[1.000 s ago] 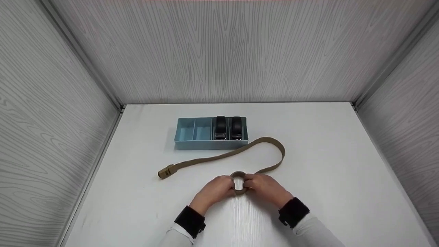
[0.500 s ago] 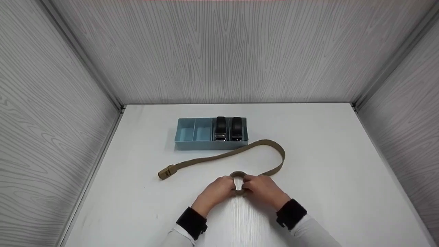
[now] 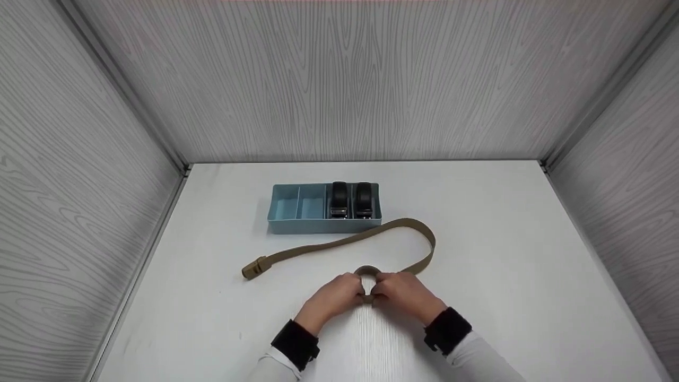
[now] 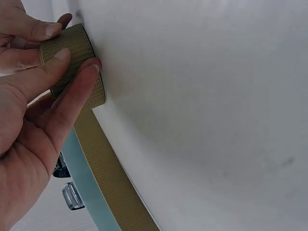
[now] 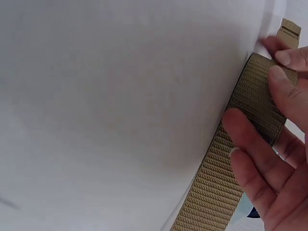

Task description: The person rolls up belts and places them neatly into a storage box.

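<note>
A tan webbing belt (image 3: 406, 222) lies across the table in a wide bend, standing partly on its edge. Its buckle (image 3: 255, 268) rests at the left. The other end is wound into a small ring-shaped coil (image 3: 367, 269), which both hands hold near the front. My left hand (image 3: 333, 297) pinches the coil's left side between thumb and fingers; in the left wrist view the webbing coil (image 4: 77, 45) shows its ribbed outside. From the right, my right hand (image 3: 408, 294) grips the coil (image 5: 255, 91), where the flat strap (image 5: 211, 192) leads away.
Behind the belt stands a blue tray (image 3: 318, 226) with several compartments. Its two right compartments each hold a black-topped object with a shiny front, the left one (image 3: 339, 196) beside the right one (image 3: 364, 196). Grey wood-grain panels (image 3: 339, 79) wall the table at the back and sides.
The coil's opening has narrowed at the front as the fingers drew closer together. My right hand has shifted slightly left. The belt's bend has turned a little, while the buckle stays put.
</note>
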`<state>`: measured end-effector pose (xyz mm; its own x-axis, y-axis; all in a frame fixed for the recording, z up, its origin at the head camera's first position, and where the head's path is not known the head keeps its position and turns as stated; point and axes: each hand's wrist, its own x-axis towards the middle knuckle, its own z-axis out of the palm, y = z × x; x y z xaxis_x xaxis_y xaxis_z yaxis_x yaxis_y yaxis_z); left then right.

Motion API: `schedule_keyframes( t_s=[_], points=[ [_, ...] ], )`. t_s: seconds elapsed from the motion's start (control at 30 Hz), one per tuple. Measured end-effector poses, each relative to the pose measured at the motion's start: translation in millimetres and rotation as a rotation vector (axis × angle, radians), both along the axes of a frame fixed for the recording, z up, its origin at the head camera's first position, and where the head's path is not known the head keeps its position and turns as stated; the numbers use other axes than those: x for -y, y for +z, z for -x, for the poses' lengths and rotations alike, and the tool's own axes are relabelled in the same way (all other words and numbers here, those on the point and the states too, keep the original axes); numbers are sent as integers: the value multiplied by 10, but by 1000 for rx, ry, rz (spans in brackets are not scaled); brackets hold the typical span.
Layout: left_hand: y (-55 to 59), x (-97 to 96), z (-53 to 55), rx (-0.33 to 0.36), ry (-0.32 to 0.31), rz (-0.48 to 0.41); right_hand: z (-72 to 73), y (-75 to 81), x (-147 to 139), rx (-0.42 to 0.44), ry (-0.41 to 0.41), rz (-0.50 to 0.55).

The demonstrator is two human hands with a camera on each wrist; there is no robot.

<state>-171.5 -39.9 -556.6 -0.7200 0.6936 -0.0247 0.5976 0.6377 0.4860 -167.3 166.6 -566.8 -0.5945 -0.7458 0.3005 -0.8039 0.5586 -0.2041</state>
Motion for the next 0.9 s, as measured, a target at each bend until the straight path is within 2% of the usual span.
schedule_keyframes(
  t_s=[0.13,0.3,0.5,0.73,0.9],
  points=[
    [13,38,20,18,5,8,21,19,-30,29,-19,-20],
    [36,39,-1,-5,27,41,25,24,-29,0,-6,-23],
    [31,-20,-25,-3,-2,-2,18,4,-1,-32,15,13],
    [-7,29,39,-3,-18,-19,62,7,-79,-16,-18,-3],
    [2,32,31,-51,7,20,59,11,-80,-10,-20,6]
  ],
)
